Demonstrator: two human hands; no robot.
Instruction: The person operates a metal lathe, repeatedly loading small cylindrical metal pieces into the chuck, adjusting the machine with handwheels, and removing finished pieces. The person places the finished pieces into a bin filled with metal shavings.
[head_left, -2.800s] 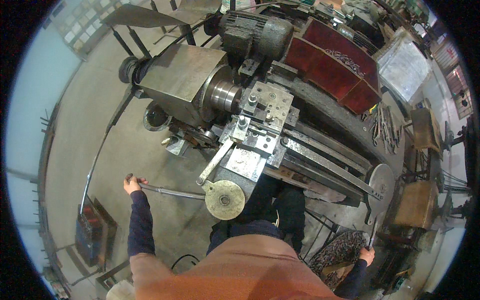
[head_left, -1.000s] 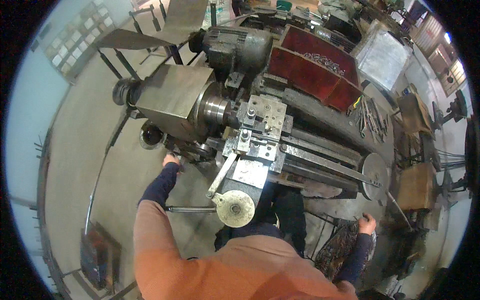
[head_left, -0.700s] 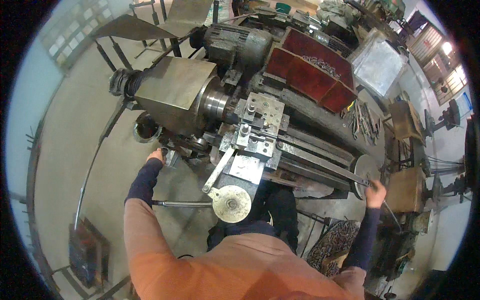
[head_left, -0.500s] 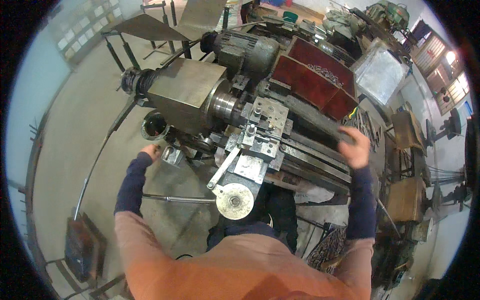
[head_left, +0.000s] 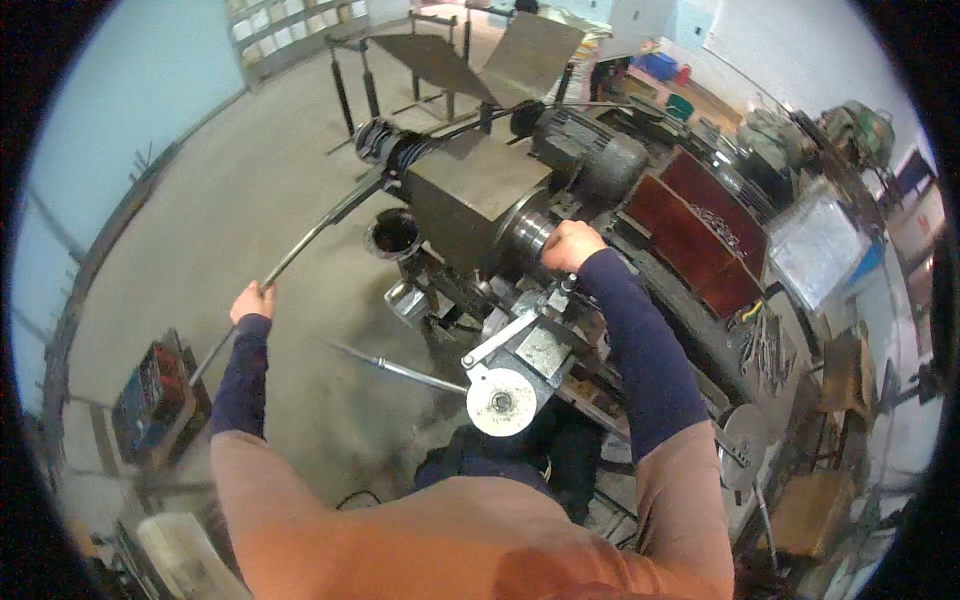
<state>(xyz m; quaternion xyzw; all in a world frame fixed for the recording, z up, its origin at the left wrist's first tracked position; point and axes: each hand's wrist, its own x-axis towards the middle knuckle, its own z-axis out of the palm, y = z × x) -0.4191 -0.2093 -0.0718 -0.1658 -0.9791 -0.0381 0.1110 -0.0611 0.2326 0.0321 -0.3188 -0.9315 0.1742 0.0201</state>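
Note:
A lathe headstock [head_left: 470, 180] stands ahead of me, with a shiny round spindle nose [head_left: 529, 231] on its right side. My left hand [head_left: 253, 300] is closed round a long metal bar [head_left: 310, 238] that slants up to the rear end of the headstock. At the face of the spindle nose is my right hand [head_left: 573, 246], its fingers curled in; what they hold is hidden. Below that hand lie the tool post [head_left: 562, 292], with a lever handle [head_left: 498, 340], and a round pale handwheel [head_left: 501, 402].
A dark motor [head_left: 592, 150] sits behind the headstock. Red metal trays [head_left: 680, 235] with small metal parts stand to the right, near several hand tools [head_left: 768, 350]. A thin rod [head_left: 400, 370] juts left of the handwheel. A box [head_left: 150, 400] stands on the floor at left.
My left hand has moved left and closed on the bar. My right hand has gone from the right of the lathe bed to the spindle nose. The view has shifted left.

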